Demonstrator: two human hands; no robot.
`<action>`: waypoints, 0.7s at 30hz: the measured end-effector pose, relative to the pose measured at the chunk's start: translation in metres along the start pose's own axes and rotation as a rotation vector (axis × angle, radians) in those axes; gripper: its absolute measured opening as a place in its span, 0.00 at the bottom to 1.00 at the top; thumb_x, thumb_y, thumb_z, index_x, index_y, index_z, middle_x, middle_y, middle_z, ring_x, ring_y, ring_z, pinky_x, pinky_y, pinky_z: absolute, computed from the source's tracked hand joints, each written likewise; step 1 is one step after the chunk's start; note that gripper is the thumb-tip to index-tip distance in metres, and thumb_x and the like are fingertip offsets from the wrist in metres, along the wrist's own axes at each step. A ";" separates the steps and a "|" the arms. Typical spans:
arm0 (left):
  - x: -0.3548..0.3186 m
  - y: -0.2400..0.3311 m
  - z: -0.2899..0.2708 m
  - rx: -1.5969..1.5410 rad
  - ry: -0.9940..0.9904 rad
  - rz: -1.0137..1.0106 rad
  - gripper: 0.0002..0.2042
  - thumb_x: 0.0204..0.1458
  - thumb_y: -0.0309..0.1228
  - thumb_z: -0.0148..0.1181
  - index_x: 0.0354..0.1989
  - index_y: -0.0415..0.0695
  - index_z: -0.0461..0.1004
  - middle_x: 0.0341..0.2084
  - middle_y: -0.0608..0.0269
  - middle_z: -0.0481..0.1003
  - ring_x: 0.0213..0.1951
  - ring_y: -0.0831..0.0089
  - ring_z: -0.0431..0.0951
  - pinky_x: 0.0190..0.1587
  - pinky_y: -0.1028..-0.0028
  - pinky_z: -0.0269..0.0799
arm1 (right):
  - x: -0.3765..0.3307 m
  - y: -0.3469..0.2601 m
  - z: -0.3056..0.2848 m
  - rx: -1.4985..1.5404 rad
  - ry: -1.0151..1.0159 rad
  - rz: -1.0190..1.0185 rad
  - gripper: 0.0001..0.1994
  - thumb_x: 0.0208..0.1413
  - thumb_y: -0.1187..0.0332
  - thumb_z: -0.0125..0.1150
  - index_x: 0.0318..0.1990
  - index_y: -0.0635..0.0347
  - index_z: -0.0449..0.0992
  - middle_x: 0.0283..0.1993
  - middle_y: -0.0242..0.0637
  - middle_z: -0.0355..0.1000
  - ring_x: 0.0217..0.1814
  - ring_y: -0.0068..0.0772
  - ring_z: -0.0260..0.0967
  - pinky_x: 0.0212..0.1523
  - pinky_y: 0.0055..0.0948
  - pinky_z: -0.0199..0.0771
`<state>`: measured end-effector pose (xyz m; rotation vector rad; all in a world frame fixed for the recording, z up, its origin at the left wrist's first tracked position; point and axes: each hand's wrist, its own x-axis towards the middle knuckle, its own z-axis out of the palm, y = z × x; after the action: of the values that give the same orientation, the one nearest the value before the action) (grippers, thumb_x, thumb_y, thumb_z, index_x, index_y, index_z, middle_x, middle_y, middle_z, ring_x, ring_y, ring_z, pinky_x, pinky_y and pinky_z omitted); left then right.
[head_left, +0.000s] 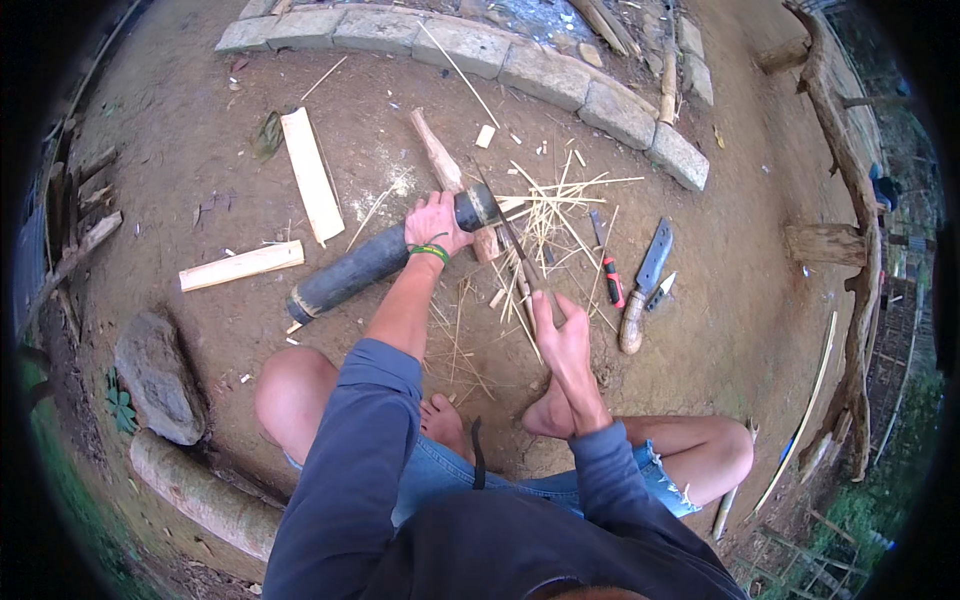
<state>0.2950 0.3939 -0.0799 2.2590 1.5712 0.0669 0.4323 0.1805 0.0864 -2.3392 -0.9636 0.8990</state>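
Note:
A thick dark bamboo tube (360, 268) lies aslant on the ground in front of me, its far right end propped on a pale wooden piece (437, 150). My left hand (436, 224) is wrapped over the tube near that end, thumb and fingers pressing on it. In my right hand (562, 335) is a long, thin dark blade (508, 225), seen edge-on. It runs up past the tube's light-ringed end, touching it or very close. Its handle is hidden in my closed fingers, and I cannot tell whether it is toothed.
Thin split sticks (565, 205) lie scattered beyond my right hand. A machete (652, 268), a small knife (662, 290) and a red-and-black-handled tool (612, 282) lie to the right. Split bamboo pieces (312, 175) rest left. Stone blocks (460, 45) curve across the far side; a rock (160, 375) sits left.

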 end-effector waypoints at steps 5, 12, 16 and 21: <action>-0.006 -0.008 -0.006 0.013 -0.042 -0.050 0.35 0.30 0.47 0.77 0.50 0.47 0.73 0.48 0.57 0.75 0.52 0.54 0.77 0.55 0.58 0.75 | -0.048 0.009 -0.032 0.260 -0.070 0.031 0.21 0.64 0.57 0.59 0.44 0.73 0.79 0.37 0.64 0.76 0.43 0.56 0.77 0.44 0.45 0.74; 0.002 -0.011 0.003 -0.005 0.001 -0.046 0.35 0.29 0.46 0.78 0.51 0.49 0.72 0.48 0.59 0.74 0.52 0.54 0.77 0.55 0.56 0.75 | 0.000 0.004 -0.007 0.028 -0.043 -0.106 0.19 0.64 0.60 0.56 0.44 0.72 0.79 0.37 0.60 0.77 0.41 0.58 0.77 0.49 0.43 0.73; -0.016 -0.002 0.008 0.056 -0.002 -0.049 0.36 0.30 0.47 0.79 0.51 0.50 0.72 0.48 0.59 0.74 0.51 0.54 0.77 0.54 0.56 0.76 | -0.026 0.028 -0.003 0.194 0.084 -0.220 0.23 0.64 0.52 0.57 0.42 0.69 0.81 0.32 0.55 0.79 0.36 0.46 0.77 0.39 0.44 0.72; -0.008 -0.003 -0.002 -0.009 -0.107 -0.033 0.40 0.28 0.53 0.79 0.53 0.50 0.73 0.49 0.58 0.77 0.51 0.56 0.78 0.54 0.60 0.77 | 0.025 0.006 0.018 0.234 -0.008 0.002 0.19 0.67 0.58 0.56 0.44 0.70 0.80 0.28 0.36 0.76 0.28 0.35 0.72 0.32 0.38 0.71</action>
<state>0.2885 0.3885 -0.0773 2.1913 1.5493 -0.0547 0.4359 0.1974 0.0605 -2.1414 -0.8120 0.9664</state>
